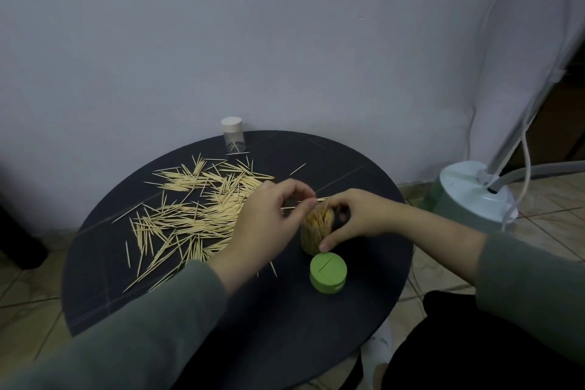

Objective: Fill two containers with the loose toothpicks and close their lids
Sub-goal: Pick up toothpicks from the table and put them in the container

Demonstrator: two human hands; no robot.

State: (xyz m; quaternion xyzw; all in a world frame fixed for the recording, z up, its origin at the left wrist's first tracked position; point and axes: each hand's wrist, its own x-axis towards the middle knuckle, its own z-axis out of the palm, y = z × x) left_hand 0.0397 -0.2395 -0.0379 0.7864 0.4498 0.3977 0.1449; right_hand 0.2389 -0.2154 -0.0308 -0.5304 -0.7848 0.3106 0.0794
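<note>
Right hand (354, 218) grips container (313, 239); left hand (269, 222) pinches toothpicks (292, 208).

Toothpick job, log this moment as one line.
step: filling open container | left hand: pinches toothpicks | right hand: holds container | green lid: off, beside | white-lidded container: closed, nearly empty

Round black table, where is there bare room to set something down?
The round black table is bare along its far right side, from the white-capped clear jar round to the right hand, and near the front edge below the green round lid. The left half is crowded with loose wooden toothpicks.
</note>
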